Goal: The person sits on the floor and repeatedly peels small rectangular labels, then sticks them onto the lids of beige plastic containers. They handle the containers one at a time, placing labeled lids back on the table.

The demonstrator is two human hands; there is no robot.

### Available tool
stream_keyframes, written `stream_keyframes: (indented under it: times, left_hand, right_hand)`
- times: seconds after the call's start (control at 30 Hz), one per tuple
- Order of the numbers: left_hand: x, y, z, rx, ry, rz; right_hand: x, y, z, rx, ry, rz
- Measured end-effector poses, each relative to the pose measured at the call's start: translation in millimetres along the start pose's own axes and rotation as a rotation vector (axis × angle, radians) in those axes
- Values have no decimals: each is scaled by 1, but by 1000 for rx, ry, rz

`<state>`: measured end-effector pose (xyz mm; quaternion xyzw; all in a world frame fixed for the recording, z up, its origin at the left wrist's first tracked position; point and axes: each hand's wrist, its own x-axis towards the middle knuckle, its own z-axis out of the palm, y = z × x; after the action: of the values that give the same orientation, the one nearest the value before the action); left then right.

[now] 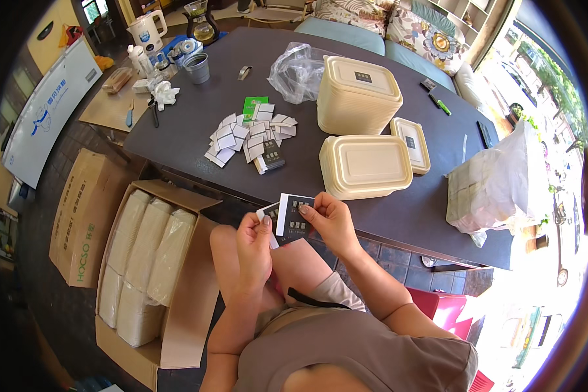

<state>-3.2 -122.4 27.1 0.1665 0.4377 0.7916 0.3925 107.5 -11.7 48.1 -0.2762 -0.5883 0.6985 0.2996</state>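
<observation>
Above my lap, at the table's front edge, my left hand (pixel 255 240) pinches a few black sticker sheets with white edging, partly hidden behind another sheet. Between the thumb and fingers of my right hand (pixel 330 223) is a black sticker sheet (pixel 291 226) bearing pale writing and a white strip on its left side. The two sets overlap. Beyond them on the table lie a pile of white backing paper pieces (pixel 225 137) and a stack of black stickers (pixel 273 158). To the right stand a short stack of beige lids (pixel 366 161) and a taller stack of labelled lids (pixel 360 95).
A single labelled lid (pixel 411 145) leans by the stacks. Plastic bags (pixel 296 73) and a filled white bag (pixel 490 186) sit on the dark table (pixel 186 122). An open cardboard box (pixel 191 294) with wrapped containers (pixel 142 245) stands on the floor at left.
</observation>
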Motion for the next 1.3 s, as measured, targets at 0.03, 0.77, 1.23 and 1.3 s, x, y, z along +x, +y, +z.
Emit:
stream_keyframes:
  times: [0.03, 0.77, 1.23, 1.3]
  left_hand:
    - [-3, 8, 8, 62, 17, 41]
    - [-14, 16, 12, -111, -153, -165]
    - [-15, 10, 14, 223, -20, 78]
    - [-15, 9, 15, 193, -21, 83]
  right_hand:
    - [0, 0, -2, 12, -24, 11]
    - [-8, 6, 10, -83, 117, -394]
    - [-19, -9, 21, -668, 120, -712]
    - [-19, -6, 20, -608, 108, -674]
